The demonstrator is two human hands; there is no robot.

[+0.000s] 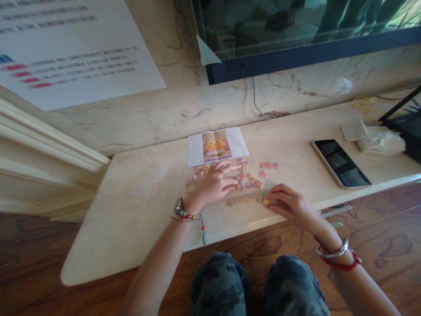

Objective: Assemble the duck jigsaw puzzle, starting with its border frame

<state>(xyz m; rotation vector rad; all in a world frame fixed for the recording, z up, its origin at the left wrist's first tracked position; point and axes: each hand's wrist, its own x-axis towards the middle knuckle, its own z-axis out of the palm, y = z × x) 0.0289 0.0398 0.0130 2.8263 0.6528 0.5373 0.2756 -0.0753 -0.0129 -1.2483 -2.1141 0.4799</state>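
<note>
Loose jigsaw puzzle pieces (196,174) in pink, purple and orange lie in a heap on the pale shelf. My left hand (215,181) rests over this heap, fingers spread towards more pieces on its right, partly covering them. A joined strip of pieces (243,199) runs along the front. At its right end my right hand (287,202) pinches a small yellow-orange puzzle piece (265,201) between thumb and fingertips. Behind the heap lies a creased paper sheet (194,149) with a printed picture of a yellow plush figure (216,145).
To the right lie a tablet or large phone (341,163) and a soft pack of tissues (378,139), near a black device (406,127). A screen (296,52) hangs above, its cable (255,98) dropping to the shelf. The shelf's front edge (226,237) is just before my knees.
</note>
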